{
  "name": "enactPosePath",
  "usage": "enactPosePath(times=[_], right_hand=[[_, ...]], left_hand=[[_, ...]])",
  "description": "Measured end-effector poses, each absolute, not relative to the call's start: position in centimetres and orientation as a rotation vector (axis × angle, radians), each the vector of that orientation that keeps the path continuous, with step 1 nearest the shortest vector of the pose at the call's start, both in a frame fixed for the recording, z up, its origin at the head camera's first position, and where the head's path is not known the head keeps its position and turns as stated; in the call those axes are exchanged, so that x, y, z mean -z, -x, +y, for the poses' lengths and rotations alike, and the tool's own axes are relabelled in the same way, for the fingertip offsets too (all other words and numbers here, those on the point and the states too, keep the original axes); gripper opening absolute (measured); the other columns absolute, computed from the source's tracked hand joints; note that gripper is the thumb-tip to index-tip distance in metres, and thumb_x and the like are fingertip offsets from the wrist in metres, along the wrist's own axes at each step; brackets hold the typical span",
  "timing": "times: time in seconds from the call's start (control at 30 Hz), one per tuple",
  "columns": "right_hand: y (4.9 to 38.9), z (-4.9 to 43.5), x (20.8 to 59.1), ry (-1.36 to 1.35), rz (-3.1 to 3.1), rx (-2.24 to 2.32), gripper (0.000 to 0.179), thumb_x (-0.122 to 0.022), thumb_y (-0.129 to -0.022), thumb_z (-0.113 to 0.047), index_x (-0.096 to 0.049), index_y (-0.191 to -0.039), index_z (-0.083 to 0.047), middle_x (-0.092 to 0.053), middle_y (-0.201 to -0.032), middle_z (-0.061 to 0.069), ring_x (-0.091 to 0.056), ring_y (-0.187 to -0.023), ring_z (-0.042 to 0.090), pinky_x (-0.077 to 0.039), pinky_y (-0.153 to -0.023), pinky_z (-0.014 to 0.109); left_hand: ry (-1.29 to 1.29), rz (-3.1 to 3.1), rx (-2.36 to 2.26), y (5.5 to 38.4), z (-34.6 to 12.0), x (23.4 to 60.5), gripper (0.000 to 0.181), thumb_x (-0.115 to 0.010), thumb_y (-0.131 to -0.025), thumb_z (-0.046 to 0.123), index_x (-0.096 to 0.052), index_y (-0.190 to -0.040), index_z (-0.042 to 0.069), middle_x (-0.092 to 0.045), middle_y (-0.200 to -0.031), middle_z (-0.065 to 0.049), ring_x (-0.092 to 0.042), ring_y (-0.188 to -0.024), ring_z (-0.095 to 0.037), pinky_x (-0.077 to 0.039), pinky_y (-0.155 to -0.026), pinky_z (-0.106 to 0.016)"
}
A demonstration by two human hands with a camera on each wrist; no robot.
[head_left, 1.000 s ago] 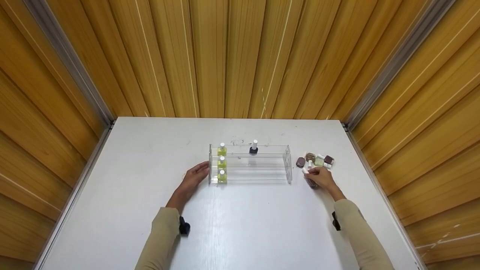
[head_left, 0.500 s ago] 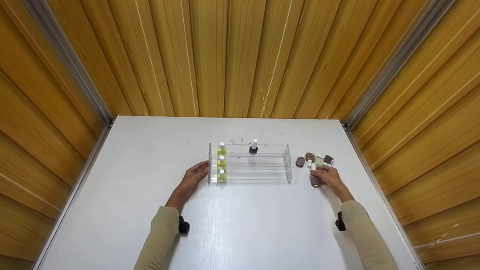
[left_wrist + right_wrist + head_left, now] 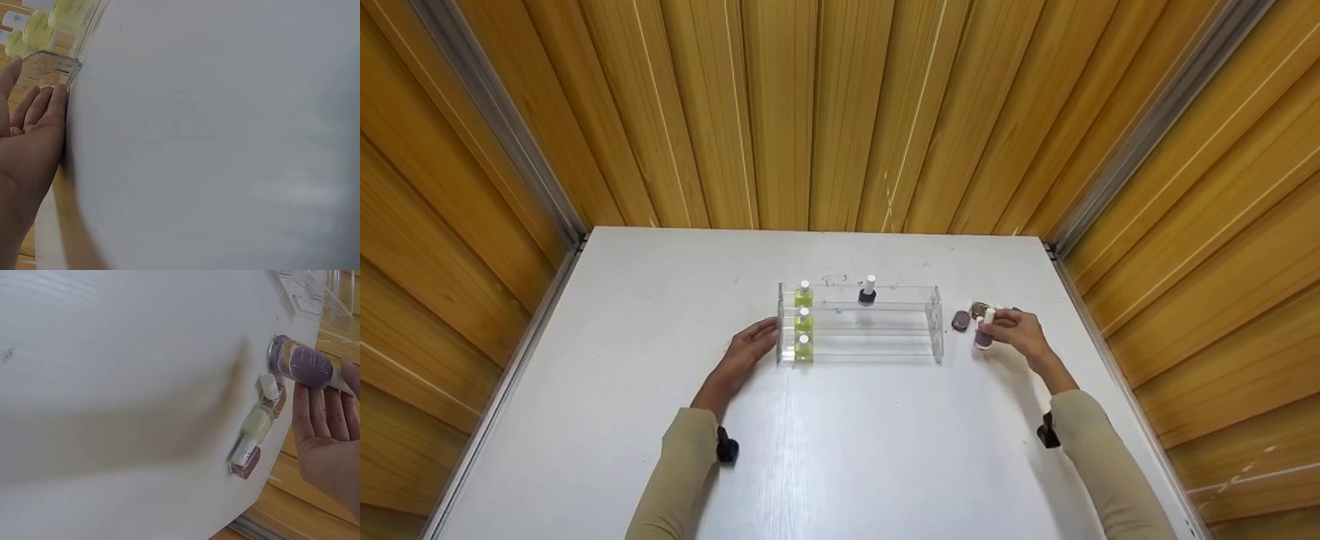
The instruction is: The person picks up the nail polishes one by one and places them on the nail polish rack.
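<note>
A clear acrylic display rack (image 3: 937, 330) stands mid-table. My left hand (image 3: 748, 352) rests its fairly straight fingertips against the rack's left side, as the left wrist view also shows. Three yellow nail polish bottles (image 3: 803, 322) with white caps line the rack's left end, one per tier. On the top tier stands a dark nail polish bottle (image 3: 868, 295). My right hand (image 3: 1024, 334) pinches the white cap of a purple nail polish bottle (image 3: 310, 367), raised upright off the table to the right of the rack.
Beside the held bottle lie loose nail polish bottles: a mauve one (image 3: 961, 321), a brown one (image 3: 275, 404), a pale green one (image 3: 257, 423) and a dark one (image 3: 246, 464). Wood-patterned walls (image 3: 840, 112) enclose the white table (image 3: 870, 450) at the back and sides.
My right hand has picked up the purple nail polish bottle, turned it upright and raised it, moving slightly away from me. The left hand stays at the rack.
</note>
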State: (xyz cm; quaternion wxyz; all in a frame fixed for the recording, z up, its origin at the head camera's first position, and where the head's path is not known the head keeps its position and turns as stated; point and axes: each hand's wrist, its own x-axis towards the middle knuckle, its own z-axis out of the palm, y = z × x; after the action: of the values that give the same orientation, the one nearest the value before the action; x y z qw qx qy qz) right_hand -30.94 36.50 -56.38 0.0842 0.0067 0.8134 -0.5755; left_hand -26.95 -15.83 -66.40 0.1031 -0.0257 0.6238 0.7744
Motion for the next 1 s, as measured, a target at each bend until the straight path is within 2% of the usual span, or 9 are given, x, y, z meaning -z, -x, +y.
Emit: enactPosePath(times=[0.2,0.37,0.53,0.8,1.0], right_hand=[[31.2,35.0,54.7,0.117,2.47,1.648,0.047,-0.076,-0.092,-0.008,-0.059,-0.127,0.018,-0.077,-0.1,-0.001,-0.071,-0.086,-0.002,-0.06,-0.083,0.017],[31.4,33.4,53.7,0.157,2.487,1.614,0.044,-0.077,-0.092,-0.011,-0.062,-0.125,0.015,-0.077,-0.105,0.006,-0.07,-0.088,-0.001,-0.059,-0.083,0.016],[31.4,31.3,52.9,0.19,2.511,1.605,0.041,-0.078,-0.091,-0.01,-0.065,-0.122,0.012,-0.077,-0.107,0.006,-0.07,-0.089,0.0,-0.058,-0.083,0.015],[31.7,28.7,52.8,0.278,2.518,1.584,0.038,-0.08,-0.089,-0.011,-0.068,-0.119,0.01,-0.076,-0.11,0.014,-0.069,-0.089,0.0,-0.056,-0.081,0.014],[31.7,26.8,52.7,0.33,2.47,1.647,0.037,-0.08,-0.089,-0.008,-0.069,-0.119,0.01,-0.077,-0.112,0.017,-0.071,-0.091,0.001,-0.056,-0.082,0.014]], left_hand=[[0.102,1.868,-2.239,27.0,-15.8,66.3,0.055,-0.067,-0.101,0.026,-0.05,-0.151,0.011,-0.051,-0.156,-0.012,-0.046,-0.146,-0.028,-0.034,-0.124,-0.041],[0.094,1.876,-2.235,27.0,-15.8,66.3,0.055,-0.066,-0.101,0.025,-0.049,-0.151,0.009,-0.05,-0.156,-0.013,-0.046,-0.147,-0.028,-0.035,-0.124,-0.041],[0.073,1.847,-2.262,26.9,-15.9,66.3,0.054,-0.065,-0.102,0.023,-0.048,-0.151,0.007,-0.05,-0.156,-0.015,-0.045,-0.147,-0.029,-0.034,-0.124,-0.041],[0.132,1.849,-2.252,27.0,-15.7,66.5,0.054,-0.067,-0.101,0.026,-0.051,-0.15,0.009,-0.053,-0.154,-0.011,-0.045,-0.147,-0.026,-0.032,-0.125,-0.04],[0.123,1.872,-2.247,27.1,-15.7,66.4,0.053,-0.066,-0.102,0.024,-0.05,-0.15,0.008,-0.051,-0.155,-0.013,-0.044,-0.148,-0.028,-0.032,-0.126,-0.041]])
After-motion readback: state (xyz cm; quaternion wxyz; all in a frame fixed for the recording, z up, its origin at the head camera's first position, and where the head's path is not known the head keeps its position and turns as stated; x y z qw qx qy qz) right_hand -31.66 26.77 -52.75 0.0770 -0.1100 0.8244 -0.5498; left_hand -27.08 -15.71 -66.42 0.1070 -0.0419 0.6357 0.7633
